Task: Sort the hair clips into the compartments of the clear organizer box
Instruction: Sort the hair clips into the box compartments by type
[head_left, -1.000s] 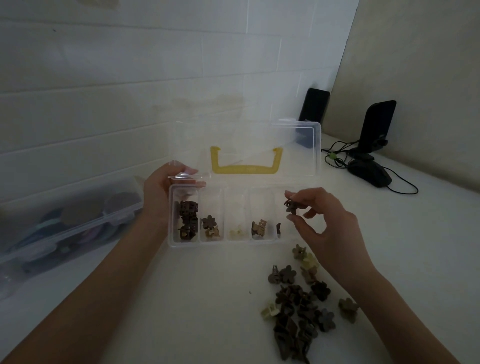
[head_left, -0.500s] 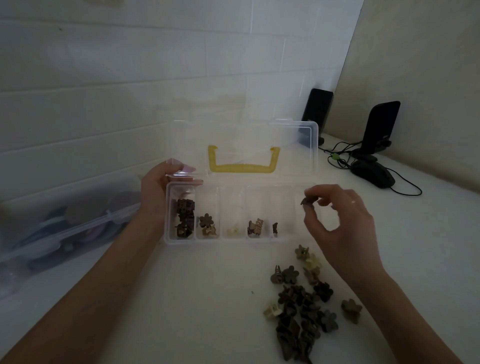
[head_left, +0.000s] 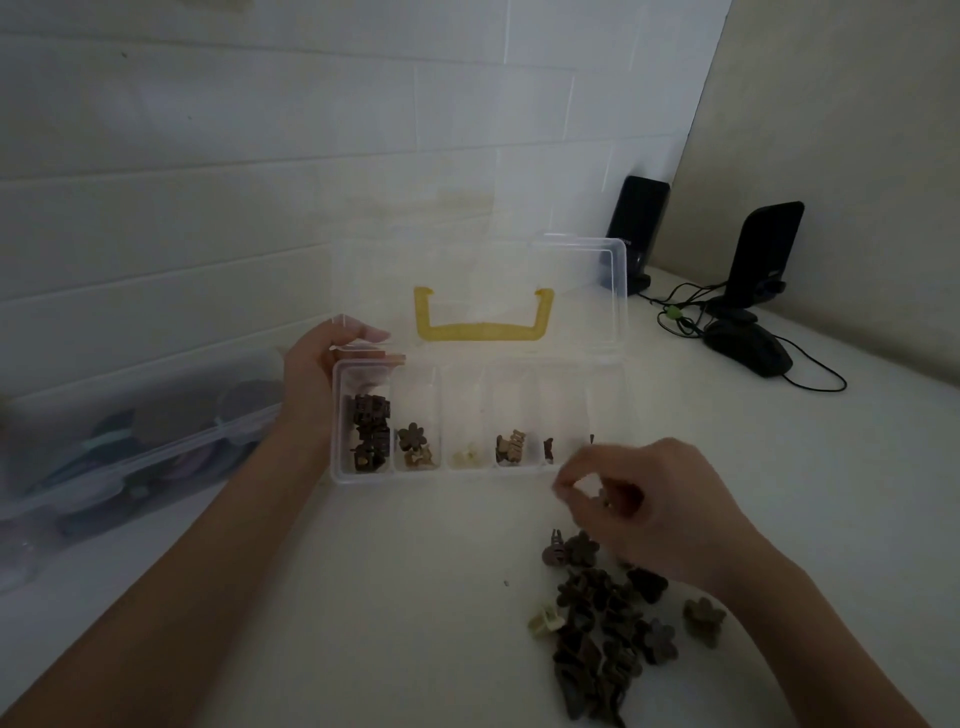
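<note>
Clear organizer box (head_left: 608, 291), six compartments; left hand (head_left: 317, 374) gripping its corner; right hand (head_left: 649, 509) fingers' hold unclear.

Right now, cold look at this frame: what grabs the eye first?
The clear organizer box sits open mid-table, its lid up against the tiled wall with a bright yellow handle, and dark clips fill its leftmost compartment. The left hand grips the box's left end, while the right hand hovers over a pile of loose brown hair clips near the front right. Two black speakers stand in the far corner.
</note>
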